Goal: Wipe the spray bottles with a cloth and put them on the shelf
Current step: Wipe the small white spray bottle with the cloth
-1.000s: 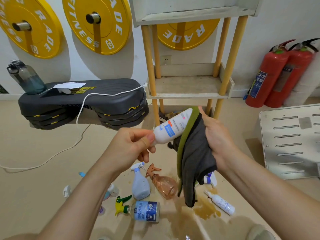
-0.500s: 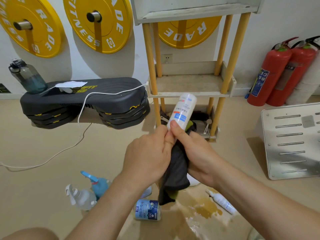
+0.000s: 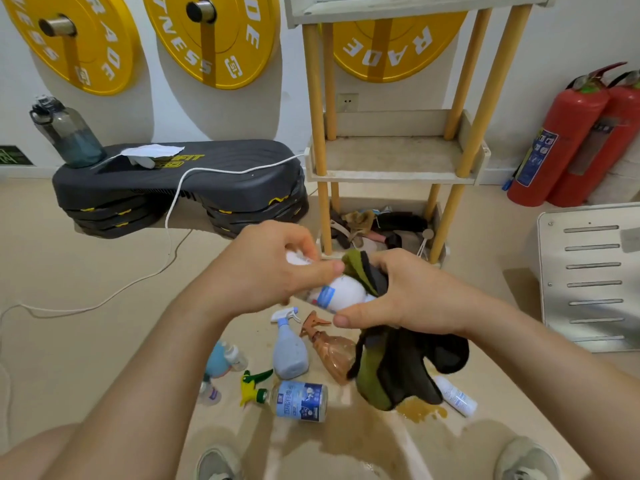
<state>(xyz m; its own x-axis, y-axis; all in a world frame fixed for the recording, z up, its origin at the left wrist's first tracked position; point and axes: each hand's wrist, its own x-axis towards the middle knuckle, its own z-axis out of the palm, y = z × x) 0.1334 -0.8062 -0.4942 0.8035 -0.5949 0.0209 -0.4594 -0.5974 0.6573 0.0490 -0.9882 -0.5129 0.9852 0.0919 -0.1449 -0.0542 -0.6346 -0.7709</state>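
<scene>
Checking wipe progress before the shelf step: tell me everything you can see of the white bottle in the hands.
The white bottle looks like smooth plastic, with a blue-and-red label. It is held in mid-air, tilted nearly sideways. The left hand grips one end; the right hand wraps the grey-green cloth round the other. Its nozzle is hidden.

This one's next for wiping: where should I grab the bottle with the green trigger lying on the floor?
Probably the labelled round body of the bottle, taken from above, across its width. It lies on its side with the green trigger pointing left, and the body is exposed.
</scene>
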